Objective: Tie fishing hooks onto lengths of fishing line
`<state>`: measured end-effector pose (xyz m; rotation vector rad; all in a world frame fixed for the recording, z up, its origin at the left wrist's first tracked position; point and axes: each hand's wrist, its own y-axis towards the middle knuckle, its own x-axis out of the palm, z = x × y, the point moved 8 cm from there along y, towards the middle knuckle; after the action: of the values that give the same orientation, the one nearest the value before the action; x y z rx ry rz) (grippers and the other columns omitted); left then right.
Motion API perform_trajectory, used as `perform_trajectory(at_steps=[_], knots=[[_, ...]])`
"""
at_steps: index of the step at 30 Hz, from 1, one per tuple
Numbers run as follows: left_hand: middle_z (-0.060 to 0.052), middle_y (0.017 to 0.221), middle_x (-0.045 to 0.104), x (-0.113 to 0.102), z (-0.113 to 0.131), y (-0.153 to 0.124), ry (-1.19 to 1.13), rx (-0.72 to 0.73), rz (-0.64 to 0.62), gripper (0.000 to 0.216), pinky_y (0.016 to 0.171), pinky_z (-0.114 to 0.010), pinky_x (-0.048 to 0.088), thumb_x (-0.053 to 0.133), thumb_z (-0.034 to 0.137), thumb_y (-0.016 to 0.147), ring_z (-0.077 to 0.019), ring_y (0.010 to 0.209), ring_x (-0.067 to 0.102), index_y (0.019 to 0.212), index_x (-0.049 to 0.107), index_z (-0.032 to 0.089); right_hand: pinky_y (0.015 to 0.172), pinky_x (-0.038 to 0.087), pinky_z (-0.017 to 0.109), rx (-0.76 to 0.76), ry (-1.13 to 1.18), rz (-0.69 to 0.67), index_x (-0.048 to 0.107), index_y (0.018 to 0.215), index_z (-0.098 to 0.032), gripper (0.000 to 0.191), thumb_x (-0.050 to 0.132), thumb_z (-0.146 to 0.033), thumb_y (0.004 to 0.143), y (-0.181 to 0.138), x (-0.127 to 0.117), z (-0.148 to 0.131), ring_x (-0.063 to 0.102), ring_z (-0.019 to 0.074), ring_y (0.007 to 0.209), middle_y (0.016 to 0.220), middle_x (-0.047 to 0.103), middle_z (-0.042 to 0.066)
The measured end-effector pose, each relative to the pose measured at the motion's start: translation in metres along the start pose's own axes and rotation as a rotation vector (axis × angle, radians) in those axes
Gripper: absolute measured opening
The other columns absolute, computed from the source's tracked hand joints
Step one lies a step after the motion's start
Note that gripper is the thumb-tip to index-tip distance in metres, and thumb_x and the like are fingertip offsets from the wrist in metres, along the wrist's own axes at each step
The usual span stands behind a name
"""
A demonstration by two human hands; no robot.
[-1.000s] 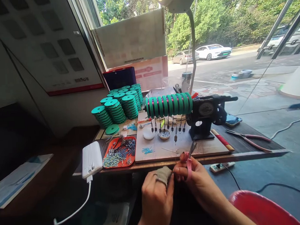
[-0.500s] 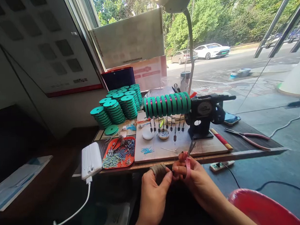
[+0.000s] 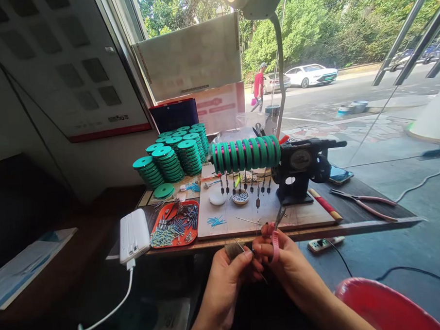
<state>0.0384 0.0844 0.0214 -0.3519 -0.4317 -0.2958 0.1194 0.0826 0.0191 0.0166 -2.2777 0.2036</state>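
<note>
My left hand [image 3: 225,276] is closed in a pinch at the front edge of the table, with a grey-brown wrap around its index finger. A thin needle-like rod [image 3: 262,276] runs through its fingers. Tucked in my right hand [image 3: 280,252] are small scissors with a pink handle [image 3: 275,247], blades pointing up. Its fingertips meet beside the left thumb; whatever tiny thing is pinched there is too small to make out. Beyond the hands, green spools [image 3: 246,154] sit in a row on a black winding machine [image 3: 296,169], with dark weighted lines hanging below.
A red tray [image 3: 193,235] holds small tubes and metal parts. Stacks of green spools [image 3: 165,162] stand behind it. Nearby are a white power bank [image 3: 134,235], a bowl of beads [image 3: 240,197], long-nosed pliers [image 3: 367,197] and a phone [image 3: 340,174]. A red basin [image 3: 379,306] is at lower right.
My left hand has closed further, and the thin rod now shows across its fingers. My right hand stays nearly still with the scissors. A person in red has appeared outside.
</note>
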Motion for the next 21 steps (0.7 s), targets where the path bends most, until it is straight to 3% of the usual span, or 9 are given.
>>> perform_trajectory(at_steps=[10, 15, 18, 21], knots=[[-0.002, 0.057, 0.063, -0.003, 0.002, 0.000, 0.079, 0.055, 0.028, 0.015, 0.053, -0.019, 0.043, 0.066, 0.025, 0.069, -0.0089, 0.052, 0.054, 0.067, 0.062, 0.011, 0.043, 0.041, 0.024, -0.043, -0.025, 0.002, 0.041, 0.083, -0.023, 0.032, 0.066, -0.014, 0.066, 0.000, -0.002, -0.001, 0.049, 0.0097, 0.044, 0.061, 0.050, -0.008], [0.000, 0.057, 0.063, -0.004, 0.014, -0.004, 0.280, 0.225, 0.092, 0.012, 0.058, -0.021, 0.044, 0.065, 0.023, 0.070, -0.0109, 0.055, 0.055, 0.068, 0.062, 0.012, 0.048, 0.041, 0.024, -0.048, -0.073, 0.032, 0.042, 0.083, -0.022, 0.035, 0.071, -0.018, 0.063, 0.002, -0.007, -0.002, 0.050, 0.0102, 0.048, 0.062, 0.052, -0.007], [0.000, 0.063, 0.065, -0.005, 0.022, -0.010, 0.450, 0.319, 0.153, 0.011, 0.061, -0.023, 0.045, 0.062, 0.025, 0.073, -0.0134, 0.060, 0.058, 0.070, 0.061, 0.014, 0.052, 0.040, 0.023, -0.088, -0.221, 0.071, 0.046, 0.082, -0.021, 0.034, 0.073, -0.023, 0.062, 0.000, -0.015, -0.011, 0.050, 0.0104, 0.053, 0.066, 0.056, -0.005], [-0.001, 0.065, 0.066, -0.007, 0.030, -0.018, 0.675, 0.413, 0.246, 0.010, 0.062, -0.023, 0.045, 0.059, 0.025, 0.075, -0.0155, 0.062, 0.059, 0.071, 0.063, 0.016, 0.051, 0.038, 0.022, -0.155, -0.524, 0.083, 0.052, 0.081, -0.020, 0.031, 0.073, -0.028, 0.061, -0.007, -0.022, -0.027, 0.048, 0.0117, 0.057, 0.072, 0.057, -0.001]])
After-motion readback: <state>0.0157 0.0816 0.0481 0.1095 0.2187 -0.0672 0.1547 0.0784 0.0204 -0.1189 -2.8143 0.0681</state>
